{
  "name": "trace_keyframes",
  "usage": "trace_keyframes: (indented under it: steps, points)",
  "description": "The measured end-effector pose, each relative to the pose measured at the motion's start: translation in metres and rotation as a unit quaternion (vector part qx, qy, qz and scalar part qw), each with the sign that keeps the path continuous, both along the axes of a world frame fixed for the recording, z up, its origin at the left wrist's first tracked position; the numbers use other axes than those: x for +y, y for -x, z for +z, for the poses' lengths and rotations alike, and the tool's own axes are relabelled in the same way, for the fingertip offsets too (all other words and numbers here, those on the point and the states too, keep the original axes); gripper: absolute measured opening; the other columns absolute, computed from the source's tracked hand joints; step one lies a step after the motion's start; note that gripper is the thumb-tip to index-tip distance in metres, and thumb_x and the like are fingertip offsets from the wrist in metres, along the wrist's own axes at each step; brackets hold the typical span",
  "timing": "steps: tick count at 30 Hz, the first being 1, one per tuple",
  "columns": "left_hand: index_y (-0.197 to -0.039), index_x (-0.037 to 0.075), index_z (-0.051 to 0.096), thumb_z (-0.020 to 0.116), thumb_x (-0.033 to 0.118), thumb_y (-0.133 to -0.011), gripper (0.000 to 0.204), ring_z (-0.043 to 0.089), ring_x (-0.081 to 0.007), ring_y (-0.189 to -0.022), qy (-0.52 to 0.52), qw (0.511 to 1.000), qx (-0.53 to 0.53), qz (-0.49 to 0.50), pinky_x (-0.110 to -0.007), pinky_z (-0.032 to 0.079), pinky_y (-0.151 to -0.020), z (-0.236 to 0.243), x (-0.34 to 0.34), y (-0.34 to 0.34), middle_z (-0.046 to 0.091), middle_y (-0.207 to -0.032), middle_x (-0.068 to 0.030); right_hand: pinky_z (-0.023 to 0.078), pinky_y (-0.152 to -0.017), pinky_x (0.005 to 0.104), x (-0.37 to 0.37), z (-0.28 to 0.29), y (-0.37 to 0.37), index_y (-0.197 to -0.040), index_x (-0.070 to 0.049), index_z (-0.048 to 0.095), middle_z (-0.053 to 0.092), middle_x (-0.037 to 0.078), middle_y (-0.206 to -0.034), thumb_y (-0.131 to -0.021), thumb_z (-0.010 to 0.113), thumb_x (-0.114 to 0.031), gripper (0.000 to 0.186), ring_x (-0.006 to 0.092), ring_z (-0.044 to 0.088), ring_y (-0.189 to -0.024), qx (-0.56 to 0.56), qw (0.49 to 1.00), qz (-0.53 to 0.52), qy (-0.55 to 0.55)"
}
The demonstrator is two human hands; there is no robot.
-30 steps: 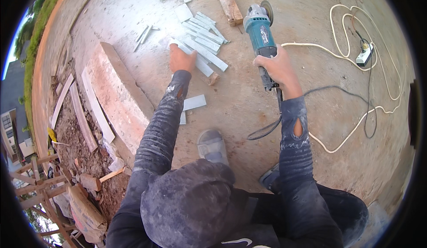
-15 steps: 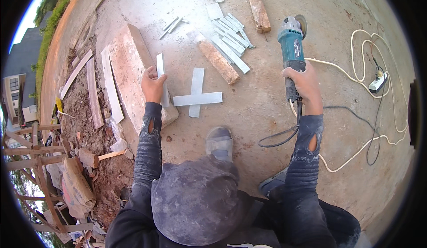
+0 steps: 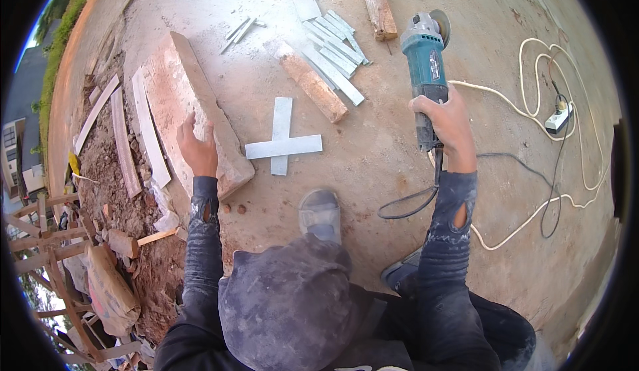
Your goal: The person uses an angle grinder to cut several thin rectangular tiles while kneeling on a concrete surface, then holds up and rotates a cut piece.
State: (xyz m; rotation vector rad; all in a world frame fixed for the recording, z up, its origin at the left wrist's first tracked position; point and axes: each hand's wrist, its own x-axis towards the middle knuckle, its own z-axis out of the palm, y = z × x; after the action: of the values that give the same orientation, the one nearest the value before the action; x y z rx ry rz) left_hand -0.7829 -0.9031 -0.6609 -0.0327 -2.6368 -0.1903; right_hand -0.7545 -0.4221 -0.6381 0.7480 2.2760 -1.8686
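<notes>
My right hand [image 3: 447,119] is closed around the black rear handle of a teal angle grinder [image 3: 426,68], whose disc points away from me, up and to the right. My left hand [image 3: 198,148] is over the long, dusty block [image 3: 216,128], with its fingers curved and apart and nothing visible in them. Just right of the block, two pale grey strips [image 3: 299,146] lie crossed on the ground. Farther off, several similar strips [image 3: 336,48] are piled beside a rough reddish wooden piece [image 3: 313,81].
Another wooden piece [image 3: 378,11] lies at the far side. The grinder's cable and a looped cream cord [image 3: 526,98] run to a white power strip [image 3: 558,118] on the right. Left of the block are long thin boards [image 3: 126,144], rubble and a timber frame [image 3: 50,251].
My left hand has moved left and lower over the block. The pale strip it held no longer shows. The whole view has shifted slightly; my right hand still grips the angle grinder.
</notes>
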Motion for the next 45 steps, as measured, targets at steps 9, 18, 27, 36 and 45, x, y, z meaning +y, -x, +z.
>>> trace_keyframes:
  steps: [9, 18, 27, 36, 45]
  points:
    - [-0.105, 0.006, 0.070, 0.071, 0.009, -0.079, 0.026, 0.059, -0.0321, -0.107, 0.161, 0.768, -0.307, -0.538, -0.042, 0.049, -0.091, -0.056, 0.246, 0.136, 0.065, -0.110, -0.0120, 0.050, -0.066, 0.0312, 0.014, 0.001, -0.005, -0.098, 0.001, 0.060, 0.063, 0.009, -0.083, -0.064, 0.075, -0.024, 0.045, 0.0169, 0.060, -0.070, -0.021, 1.000, -0.018, 0.004]
    - [-0.102, 0.008, 0.061, 0.064, 0.014, -0.079, 0.024, 0.059, -0.0284, -0.099, 0.215, 0.704, -0.217, -0.641, -0.040, 0.048, -0.081, -0.072, 0.242, 0.152, 0.060, -0.099, -0.0097, 0.049, -0.063, 0.0295, 0.014, 0.014, -0.035, -0.096, -0.001, 0.061, 0.061, 0.004, -0.079, -0.066, 0.077, -0.021, 0.040, 0.0131, 0.058, -0.068, 0.023, 0.999, -0.039, -0.004]
    - [-0.106, -0.004, 0.060, 0.069, 0.018, -0.088, 0.029, 0.066, -0.0258, -0.078, -0.320, 0.867, -0.122, -0.361, -0.036, 0.053, -0.069, 0.025, 0.251, 0.141, 0.064, -0.091, -0.0162, 0.050, -0.063, 0.0297, 0.016, 0.030, -0.032, -0.096, 0.000, 0.061, 0.063, 0.005, -0.081, -0.064, 0.078, -0.022, 0.042, 0.0139, 0.059, -0.067, 0.019, 0.998, -0.064, -0.015]
    - [-0.083, -0.009, 0.068, 0.080, 0.024, -0.078, 0.036, 0.064, -0.0163, -0.053, -0.465, 0.834, -0.292, 0.050, -0.029, 0.055, -0.048, -0.058, 0.165, 0.122, 0.065, -0.067, -0.0107, 0.049, -0.057, 0.0295, 0.008, 0.026, -0.009, -0.097, -0.001, 0.057, 0.060, 0.004, -0.078, -0.065, 0.075, -0.017, 0.040, 0.0137, 0.057, -0.062, 0.050, 0.998, -0.034, 0.032]
    - [-0.079, -0.008, 0.067, 0.082, 0.025, -0.074, 0.037, 0.066, -0.0188, -0.052, -0.441, 0.848, -0.273, 0.107, -0.029, 0.056, -0.047, -0.078, 0.170, 0.114, 0.066, -0.067, -0.0135, 0.049, -0.064, 0.0308, -0.014, 0.019, -0.018, -0.099, 0.000, 0.059, 0.062, 0.008, -0.082, -0.064, 0.075, -0.021, 0.045, 0.0160, 0.060, -0.070, 0.004, 1.000, 0.015, 0.015]
